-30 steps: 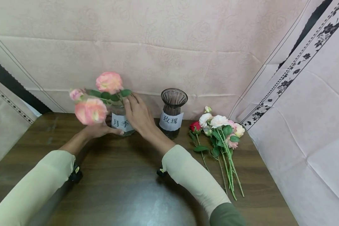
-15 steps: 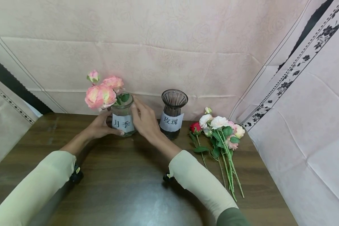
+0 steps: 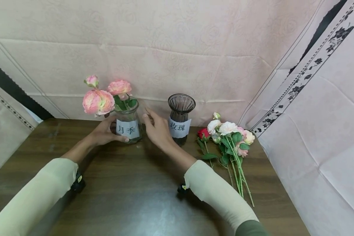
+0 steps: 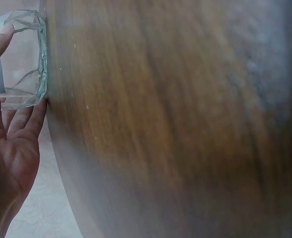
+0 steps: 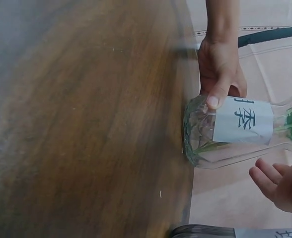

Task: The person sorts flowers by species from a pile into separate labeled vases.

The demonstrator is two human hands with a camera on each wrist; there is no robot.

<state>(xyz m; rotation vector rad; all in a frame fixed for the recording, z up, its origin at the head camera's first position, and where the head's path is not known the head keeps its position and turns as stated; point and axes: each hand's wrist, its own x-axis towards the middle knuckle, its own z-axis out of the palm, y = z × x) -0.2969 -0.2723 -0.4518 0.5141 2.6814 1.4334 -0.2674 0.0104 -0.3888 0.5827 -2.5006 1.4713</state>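
Note:
A clear glass vase (image 3: 128,128) with a white paper label stands near the table's back edge. Pink-and-cream flowers (image 3: 98,102) lean out of its mouth to the left, and a green stem shows inside the glass in the right wrist view. My left hand (image 3: 104,132) holds the vase low on its left side, the thumb (image 5: 218,95) in front and the fingers (image 4: 23,119) behind. Just right of the vase, my right hand (image 3: 159,130) is apart from it, holding nothing, its fingers loosely extended in the right wrist view.
A dark ribbed glass vase (image 3: 180,126), also labelled, stands right of my right hand. Further right lie a red rose (image 3: 204,133) and a bunch of white, pink and cream flowers (image 3: 228,128), stems toward the front. A pale patterned cloth (image 3: 177,49) hangs behind the wooden table (image 3: 129,190).
The pink flowers have swung and settled into the clear vase. My right hand has let go and drawn back to the right, away from its mouth. My left hand stays on the vase.

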